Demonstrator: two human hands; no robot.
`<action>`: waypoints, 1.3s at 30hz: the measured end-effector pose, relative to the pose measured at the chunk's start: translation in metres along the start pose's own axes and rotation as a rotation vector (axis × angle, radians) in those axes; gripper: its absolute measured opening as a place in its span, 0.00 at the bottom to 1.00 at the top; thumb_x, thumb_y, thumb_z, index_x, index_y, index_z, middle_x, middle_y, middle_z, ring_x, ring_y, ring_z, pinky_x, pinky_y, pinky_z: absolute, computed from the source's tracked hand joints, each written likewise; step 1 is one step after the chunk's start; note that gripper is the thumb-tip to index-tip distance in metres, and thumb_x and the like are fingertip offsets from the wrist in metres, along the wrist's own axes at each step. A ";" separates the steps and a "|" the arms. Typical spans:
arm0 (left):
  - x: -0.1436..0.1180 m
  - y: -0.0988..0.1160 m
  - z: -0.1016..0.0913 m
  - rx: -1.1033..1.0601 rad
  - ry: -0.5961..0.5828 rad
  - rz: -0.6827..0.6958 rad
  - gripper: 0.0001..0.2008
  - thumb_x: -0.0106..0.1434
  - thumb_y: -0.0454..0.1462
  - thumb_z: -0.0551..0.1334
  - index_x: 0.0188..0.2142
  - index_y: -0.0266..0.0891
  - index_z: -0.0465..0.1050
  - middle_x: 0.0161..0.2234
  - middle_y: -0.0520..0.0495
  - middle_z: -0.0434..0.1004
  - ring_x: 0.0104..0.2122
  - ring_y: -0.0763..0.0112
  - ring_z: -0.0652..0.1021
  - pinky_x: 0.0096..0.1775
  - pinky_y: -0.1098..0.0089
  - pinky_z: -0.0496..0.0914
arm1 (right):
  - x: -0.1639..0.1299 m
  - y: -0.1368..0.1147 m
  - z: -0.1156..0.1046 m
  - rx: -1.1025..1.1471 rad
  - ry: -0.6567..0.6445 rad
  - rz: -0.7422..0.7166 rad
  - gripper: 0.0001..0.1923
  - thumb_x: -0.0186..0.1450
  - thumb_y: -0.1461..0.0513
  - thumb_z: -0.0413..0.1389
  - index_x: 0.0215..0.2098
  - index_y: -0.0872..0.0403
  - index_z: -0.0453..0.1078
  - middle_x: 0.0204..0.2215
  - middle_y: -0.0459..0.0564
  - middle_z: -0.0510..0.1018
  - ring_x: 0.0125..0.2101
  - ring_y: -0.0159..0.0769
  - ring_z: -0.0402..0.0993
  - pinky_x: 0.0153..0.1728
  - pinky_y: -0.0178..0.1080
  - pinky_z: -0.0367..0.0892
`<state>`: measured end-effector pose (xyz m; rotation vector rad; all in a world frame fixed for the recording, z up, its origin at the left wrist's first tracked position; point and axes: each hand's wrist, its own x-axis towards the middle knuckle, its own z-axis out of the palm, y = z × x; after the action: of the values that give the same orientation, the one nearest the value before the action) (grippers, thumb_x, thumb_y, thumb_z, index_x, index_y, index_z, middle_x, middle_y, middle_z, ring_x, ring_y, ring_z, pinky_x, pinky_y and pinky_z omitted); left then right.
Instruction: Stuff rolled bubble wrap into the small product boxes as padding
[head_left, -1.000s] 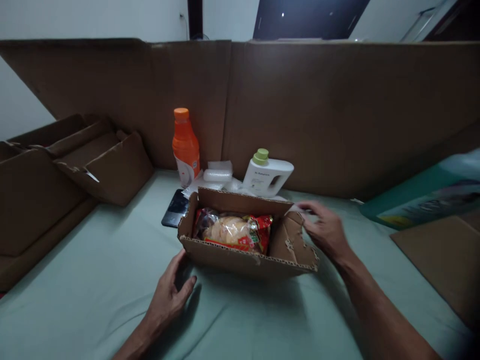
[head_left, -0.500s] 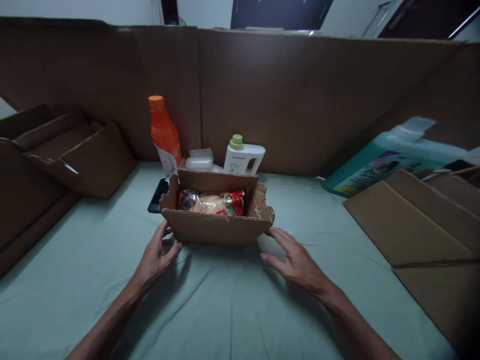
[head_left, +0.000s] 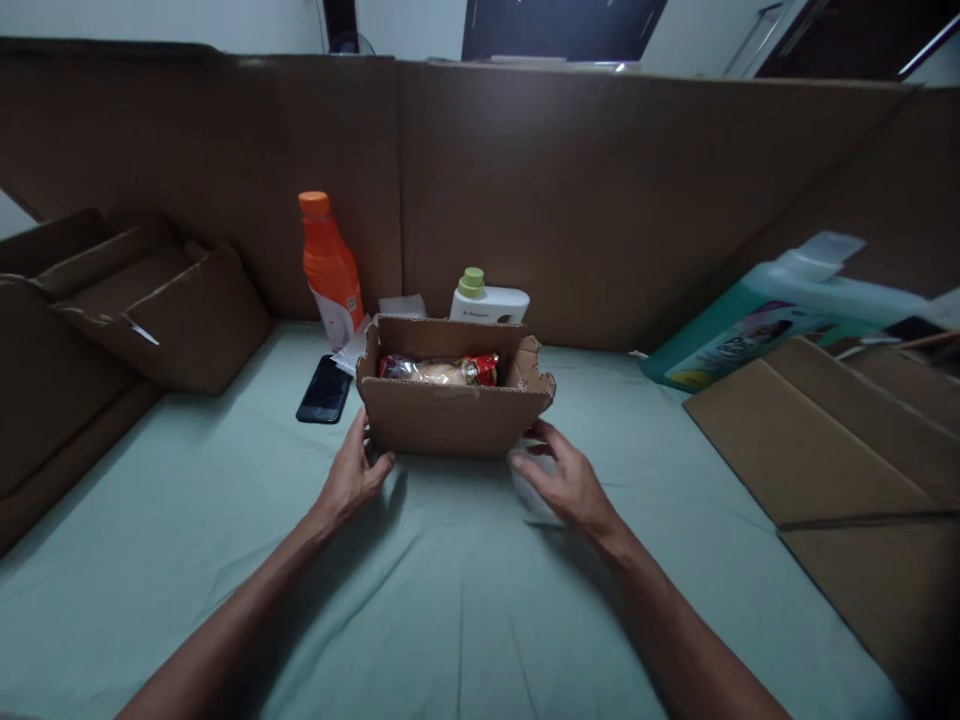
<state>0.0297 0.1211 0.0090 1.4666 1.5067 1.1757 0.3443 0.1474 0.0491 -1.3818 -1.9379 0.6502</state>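
Two half-curled hands, grip unclear, flank the cardboard box, shifted back toward the white bottle

box: brown | packet: red, clear | sheet: pale green

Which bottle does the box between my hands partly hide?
The white bottle, green-capped; the box covers its lower part. The orange bottle and teal bottle aren't behind it.

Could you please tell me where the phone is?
In the head view, the phone lies just left of the central cardboard box, in front of the orange bottle.
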 end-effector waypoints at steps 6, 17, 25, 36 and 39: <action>-0.052 -0.007 -0.015 0.155 0.055 -0.028 0.32 0.62 0.44 0.61 0.64 0.39 0.61 0.62 0.34 0.67 0.58 0.51 0.73 0.54 0.52 0.72 | -0.024 0.053 -0.033 -0.268 -0.043 -0.043 0.20 0.59 0.57 0.56 0.49 0.50 0.76 0.56 0.57 0.77 0.57 0.53 0.72 0.57 0.57 0.67; -0.125 0.041 0.025 -0.321 -0.244 -0.270 0.56 0.52 0.49 0.72 0.71 0.37 0.43 0.68 0.30 0.59 0.66 0.47 0.64 0.63 0.50 0.62 | -0.083 -0.063 0.006 0.308 -0.245 0.123 0.19 0.70 0.48 0.53 0.32 0.53 0.74 0.29 0.48 0.77 0.29 0.34 0.71 0.30 0.33 0.65; -0.122 0.033 0.000 -0.238 -0.367 -0.257 0.27 0.57 0.39 0.61 0.57 0.35 0.69 0.45 0.42 0.78 0.46 0.60 0.78 0.50 0.61 0.71 | -0.064 -0.065 0.039 0.518 -0.238 0.258 0.28 0.69 0.41 0.50 0.26 0.54 0.69 0.23 0.46 0.73 0.26 0.34 0.68 0.29 0.36 0.66; -0.148 0.001 -0.028 0.181 -0.303 -0.239 0.38 0.58 0.38 0.61 0.68 0.43 0.55 0.43 0.46 0.76 0.28 0.72 0.71 0.35 0.68 0.67 | -0.080 -0.045 0.045 0.001 -0.015 -0.195 0.15 0.72 0.56 0.52 0.53 0.50 0.73 0.54 0.55 0.77 0.56 0.44 0.72 0.59 0.50 0.65; -0.154 0.004 -0.024 0.205 -0.354 -0.213 0.36 0.60 0.36 0.59 0.68 0.42 0.58 0.36 0.50 0.76 0.27 0.71 0.70 0.34 0.69 0.66 | -0.083 -0.056 0.067 -0.133 -0.348 -0.369 0.17 0.71 0.58 0.54 0.56 0.50 0.73 0.59 0.56 0.75 0.60 0.48 0.69 0.59 0.56 0.65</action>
<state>0.0240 -0.0342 0.0056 1.5088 1.5191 0.6122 0.2777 0.0499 0.0267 -0.9889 -2.4716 0.6198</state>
